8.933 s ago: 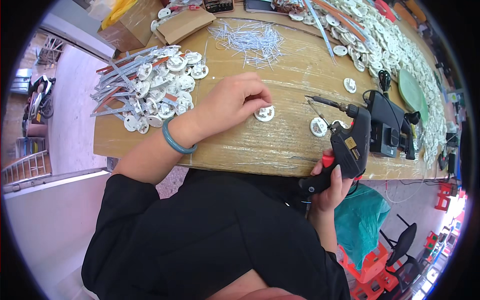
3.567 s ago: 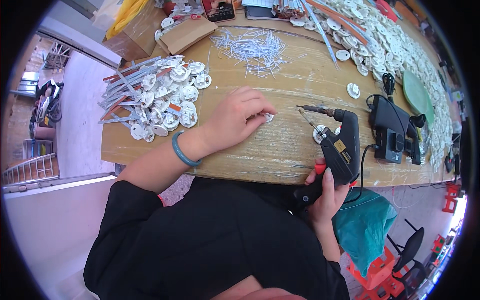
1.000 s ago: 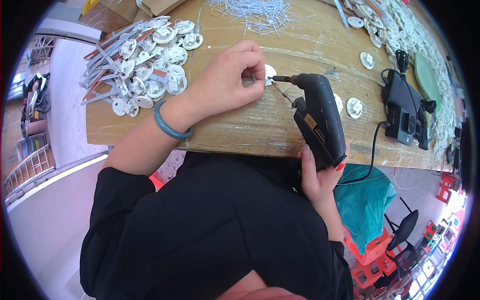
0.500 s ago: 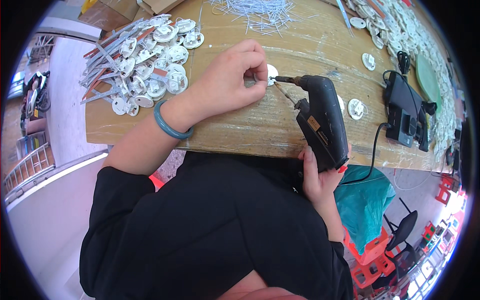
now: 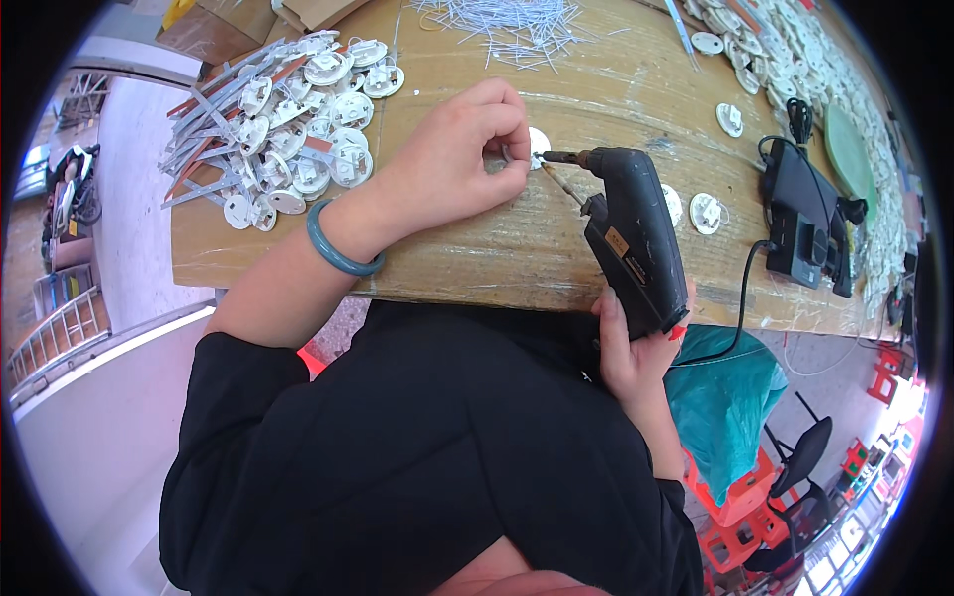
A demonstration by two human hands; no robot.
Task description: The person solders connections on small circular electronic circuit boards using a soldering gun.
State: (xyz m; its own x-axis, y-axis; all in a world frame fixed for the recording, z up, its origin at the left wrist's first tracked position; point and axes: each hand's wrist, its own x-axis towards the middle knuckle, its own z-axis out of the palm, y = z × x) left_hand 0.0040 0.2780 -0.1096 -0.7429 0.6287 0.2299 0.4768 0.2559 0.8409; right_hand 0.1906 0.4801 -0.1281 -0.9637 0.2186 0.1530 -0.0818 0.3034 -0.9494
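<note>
My right hand point(image 5: 636, 343) grips a black soldering gun point(image 5: 636, 238) by the lower end of its body, close to the table's front edge. The gun's dark tip and a thin feed tube converge on a small round white part point(image 5: 539, 146) lying on the table. Beside that part, my left hand point(image 5: 462, 149) is closed in a pinch, thumb against forefinger. What the pinch holds is hidden by the fingers. The left hand also covers part of the white disc's left side. A blue-green bangle point(image 5: 333, 248) circles my left wrist.
Left lies a heap of white discs and metal strips point(image 5: 288, 129); at the back, thin white wires point(image 5: 512, 25). Single discs point(image 5: 707, 214) rest right of the gun, near a black device point(image 5: 798, 219) with a cable. A larger disc pile point(image 5: 785, 60) fills the far right.
The soldering gun has shifted very slightly left and up, with its tip still at the white disc. My left hand stays practically still.
</note>
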